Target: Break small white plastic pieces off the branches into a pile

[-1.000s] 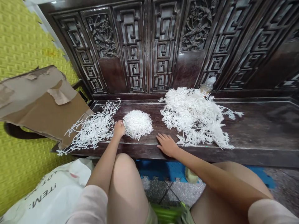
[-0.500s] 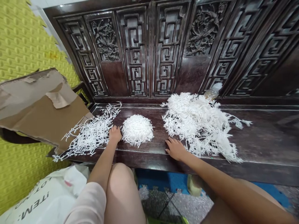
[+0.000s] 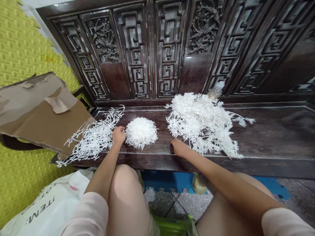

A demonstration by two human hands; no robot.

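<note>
I have one view, from the camera on the person's head, tipped forward and down over their left thigh (image 3: 125, 196) toward a carved dark wood bench (image 3: 275, 137). It sits close: the bench seat crosses mid-frame, the left hand (image 3: 118, 135) and right hand (image 3: 179, 147) reach in from below, and a yellow-green foam mat (image 3: 24, 98) edges the left.
</note>
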